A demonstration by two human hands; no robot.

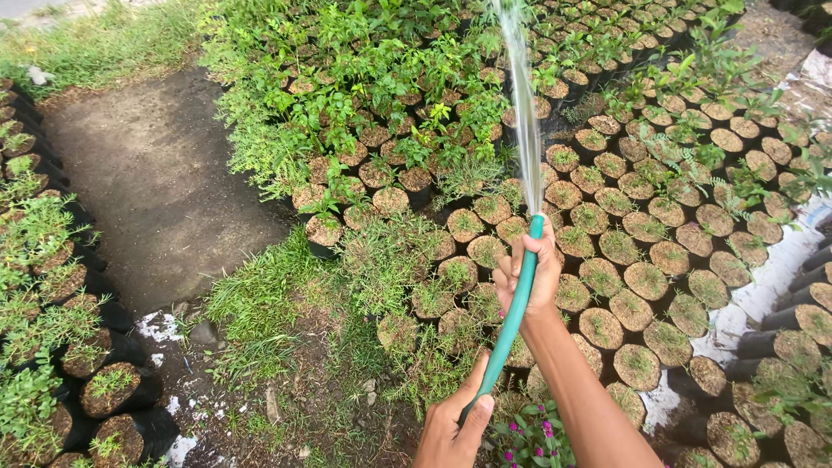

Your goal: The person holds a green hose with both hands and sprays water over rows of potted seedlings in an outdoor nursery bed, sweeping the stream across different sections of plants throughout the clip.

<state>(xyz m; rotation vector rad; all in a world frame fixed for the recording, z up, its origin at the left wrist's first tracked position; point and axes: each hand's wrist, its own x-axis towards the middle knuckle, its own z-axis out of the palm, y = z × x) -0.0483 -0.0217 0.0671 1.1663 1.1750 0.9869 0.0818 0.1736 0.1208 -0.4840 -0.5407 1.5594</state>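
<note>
A green garden hose (511,325) runs from the bottom of the head view up to its nozzle end near the middle. My right hand (530,276) grips the hose just below the tip, thumb near the opening. My left hand (452,423) holds the hose lower down, close to the bottom edge. A stream of water (523,95) shoots from the tip up and away over rows of black seedling bags (641,282) filled with soil and small plants.
Leafy green seedlings (364,95) crowd the bags at the upper middle. A bare dirt path (160,182) lies at the left, with more bags (52,347) along the left edge. A pink-flowered plant (533,438) sits below my arms. Grass patches grow between.
</note>
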